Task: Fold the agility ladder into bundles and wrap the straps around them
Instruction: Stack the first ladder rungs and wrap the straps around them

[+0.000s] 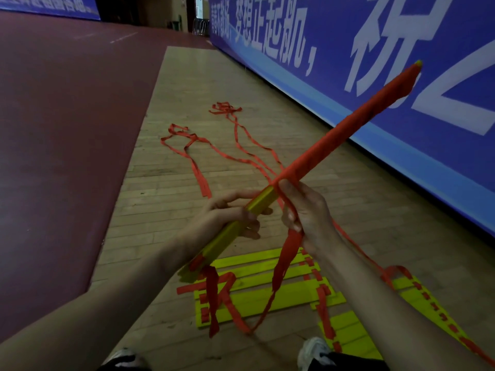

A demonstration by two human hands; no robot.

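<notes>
Shoes (312, 352) edge the bottom of the frame, with flat yellow ladder rungs (267, 295) on the wooden floor (166, 183) just ahead. The left hand (227, 212) curls round the bare yellow end of the bundle (334, 145), which slants toward upper right. The right hand (302, 210) pinches the red strap (286, 258) beside it. Loose straps (225, 109) trail across the centre. A blue banner (401, 49) walls the right, and open maroon floor (67, 129) lies left.
</notes>
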